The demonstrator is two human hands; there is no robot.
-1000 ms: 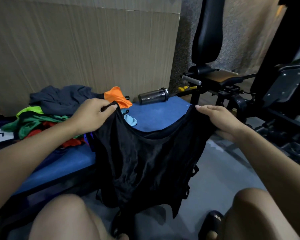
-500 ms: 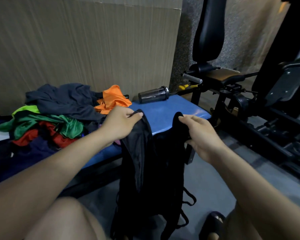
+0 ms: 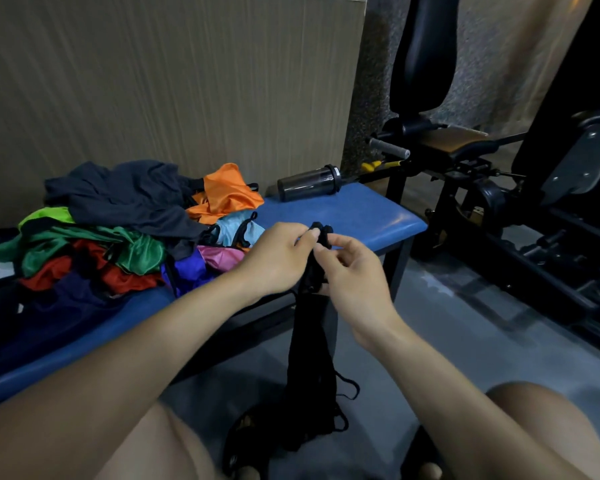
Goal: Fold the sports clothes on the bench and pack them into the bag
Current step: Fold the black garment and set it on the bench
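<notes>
Early in the job, by the look of it. The black garment (image 3: 310, 348) is the only piece in hand, gathered narrow and hanging from both hands down toward the floor in front of the bench (image 3: 354, 216); one lengthwise fold appears made, no more. No bag can be made out with any certainty, so nothing shows as packed.

The rest waits unfolded in a heap (image 3: 118, 230) on the bench's left half: dark grey on top, orange behind it, green, red, navy, a pale blue and a pink piece at the heap's near edge. A dark shaker bottle (image 3: 309, 184) lies on its side at the bench's far edge, apart from the heap.

Left hand (image 3: 274, 258): fingers curled, tips pinching the top edge of the black garment, just over the bench's front edge.

Right hand (image 3: 354, 271): touching the left at the same bunched edge, thumb and forefinger nipping the cloth, the other fingers loosely bent around it.

Judgement: many folds left, then all the packing.
</notes>
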